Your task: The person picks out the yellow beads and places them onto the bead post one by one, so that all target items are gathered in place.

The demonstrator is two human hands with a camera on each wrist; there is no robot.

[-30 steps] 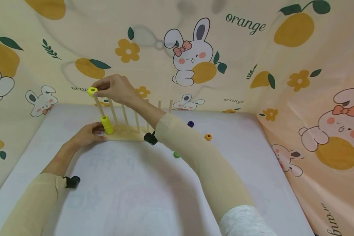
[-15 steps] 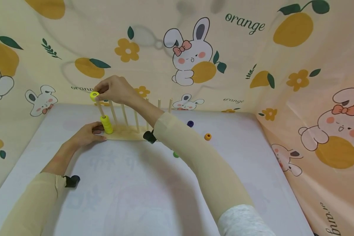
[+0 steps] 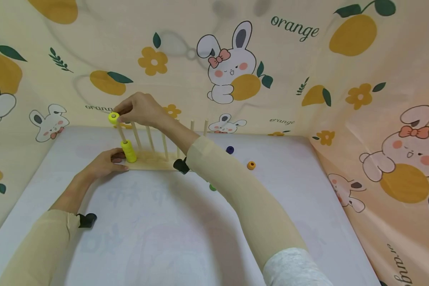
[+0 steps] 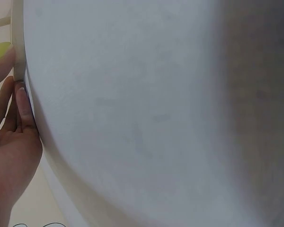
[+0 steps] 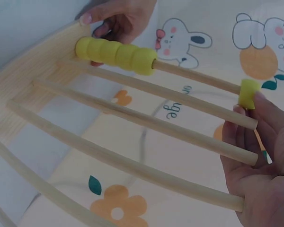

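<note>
The yellow bead [image 3: 113, 117] sits a little lower than it does a second ago, and the right hand [image 3: 140, 108] has come down slightly with it; the left hand [image 3: 103, 163] stays at its place on the rack. Behind everything hangs a cream cloth [image 3: 189, 20] printed with rabbits, oranges, flowers and the word "orange", and in front of it spreads the pale table [image 3: 157, 234]. Across the table reach two beige sleeves, the right sleeve [image 3: 246, 194] crossing in front of part of the rack, the left sleeve [image 3: 39, 246] lying at the near left. The rack stands toward the far left of the table: a flat wooden base [image 3: 151, 162] with a row of upright wooden pegs. The hands are apart from each other. The left one grips the base's left end, thumb at the front edge; the right one, above it, pinches the bead between thumb and fingers at the tip of the end peg [image 5: 196, 75]. A yellow stack [image 3: 129, 151] of several beads fills the lower part of that peg. Right of the rack lie a purple bead [image 3: 230, 149], an orange bead [image 3: 251, 165] and a green bead [image 3: 213, 186], the last partly hidden by the sleeve.
</note>
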